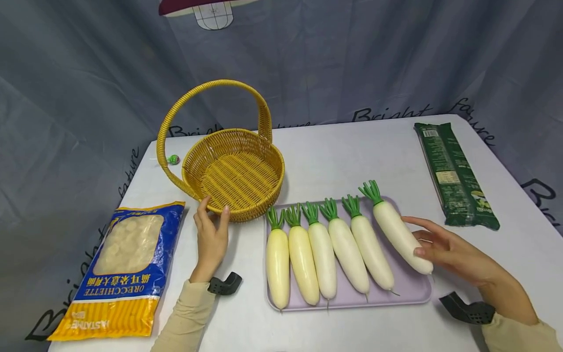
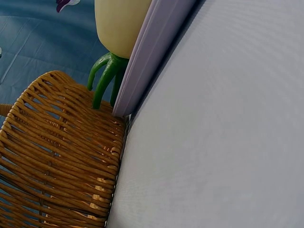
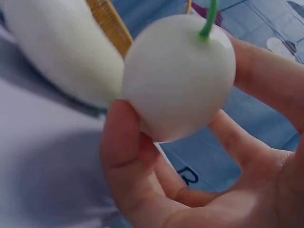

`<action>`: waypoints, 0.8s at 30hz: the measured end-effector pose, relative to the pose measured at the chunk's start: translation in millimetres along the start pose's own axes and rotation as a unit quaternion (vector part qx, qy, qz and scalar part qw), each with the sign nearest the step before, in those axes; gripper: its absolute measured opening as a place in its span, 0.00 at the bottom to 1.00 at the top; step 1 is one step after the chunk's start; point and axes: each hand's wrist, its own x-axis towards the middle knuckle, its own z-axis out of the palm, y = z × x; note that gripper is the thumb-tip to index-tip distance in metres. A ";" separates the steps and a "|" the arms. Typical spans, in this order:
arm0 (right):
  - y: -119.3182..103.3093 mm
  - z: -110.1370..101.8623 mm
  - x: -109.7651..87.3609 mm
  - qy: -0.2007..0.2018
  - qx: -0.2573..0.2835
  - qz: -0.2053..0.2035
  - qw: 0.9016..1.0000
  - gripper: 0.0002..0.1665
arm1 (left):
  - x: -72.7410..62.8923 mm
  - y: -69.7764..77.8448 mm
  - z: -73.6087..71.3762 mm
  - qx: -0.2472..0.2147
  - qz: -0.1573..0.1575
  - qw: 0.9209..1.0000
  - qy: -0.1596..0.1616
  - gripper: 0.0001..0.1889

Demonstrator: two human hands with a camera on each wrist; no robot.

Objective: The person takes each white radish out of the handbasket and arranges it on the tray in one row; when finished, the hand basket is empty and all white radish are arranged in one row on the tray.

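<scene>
My right hand (image 1: 453, 249) holds the rightmost white radish (image 1: 398, 232) near its root end, thumb on the near side and fingers on the far side. In the right wrist view the rounded end of this radish (image 3: 175, 80) sits between the thumb and fingers. Several more radishes (image 1: 323, 259) with green stalks lie side by side on a light purple tray (image 1: 352, 304). My left hand (image 1: 211, 242) touches the front rim of a yellow woven basket (image 1: 259, 208) with relaxed fingers. The left wrist view shows the basket wall (image 2: 57, 156) but no hand.
A blue and yellow orecchiette bag (image 1: 123, 274) lies at the left. On the right is a long dark green packet (image 1: 457, 176). A small green and red wrapped lollipop (image 1: 174, 159) lies beside the basket, whose tall handle (image 1: 220, 83) arches above.
</scene>
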 end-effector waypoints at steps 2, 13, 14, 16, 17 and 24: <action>1.1 1.9 -2.0 0.007 -0.012 0.007 1.000 0.36 | 0.6 0.1 0.0 0.000 0.000 1.000 -0.001 0.31; 1.2 11.1 -4.1 0.032 -0.095 0.019 0.995 0.34 | -1.3 -0.1 -0.9 0.000 -0.001 1.000 0.000 0.31; 1.6 11.2 -3.9 0.035 -0.097 0.023 0.994 0.35 | -1.4 -0.1 -1.0 0.000 -0.001 1.000 0.000 0.31; 2.8 11.6 -3.2 0.037 -0.097 0.025 0.994 0.35 | -1.3 -0.1 -1.0 0.001 -0.001 1.000 -0.001 0.31; 3.5 11.5 -2.6 0.038 -0.093 0.023 0.995 0.35 | -1.1 -0.2 -0.9 0.000 -0.001 1.000 -0.002 0.31; 9.8 10.6 0.5 0.053 -0.075 -0.013 0.996 0.30 | 0.5 -1.1 -0.1 -0.002 -0.003 1.000 -0.002 0.32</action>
